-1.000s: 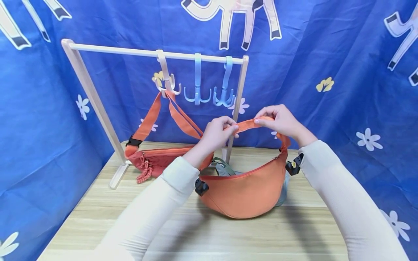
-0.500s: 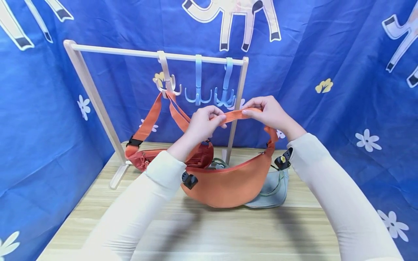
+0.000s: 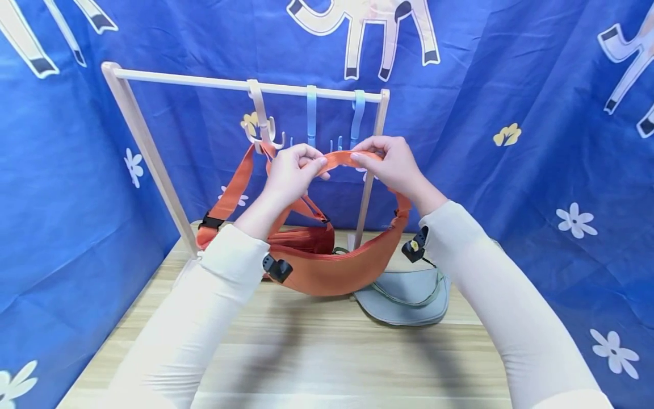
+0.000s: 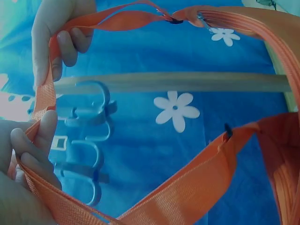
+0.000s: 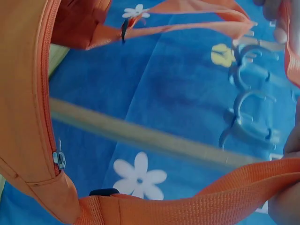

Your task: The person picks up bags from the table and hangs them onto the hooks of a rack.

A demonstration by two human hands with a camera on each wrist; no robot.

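Note:
Both hands hold up an orange waist bag point(image 3: 332, 275) by its strap point(image 3: 339, 159). The left hand point(image 3: 293, 173) pinches the strap on the left, and the right hand point(image 3: 390, 165) pinches it a short way to the right. Below them the bag hangs with its zipper edge up. In the right wrist view the zipper pull point(image 5: 59, 159) shows near the bag's end. Behind the hands are two blue hooks point(image 4: 93, 112), partly covered in the head view. A red waist bag point(image 3: 306, 240) hangs behind by its orange strap point(image 3: 239, 176) from a beige hook point(image 3: 263, 122).
A wooden rack point(image 3: 179, 79) stands at the back of the table point(image 3: 327, 363). A grey-blue bag point(image 3: 409, 292) with a green cord lies on the table at the right. A blue printed curtain point(image 3: 511, 85) closes off the back and sides.
Both hands have moved up and to the left with the orange bag, toward the hooks. The bag has risen, and more of the grey-blue bag now shows.

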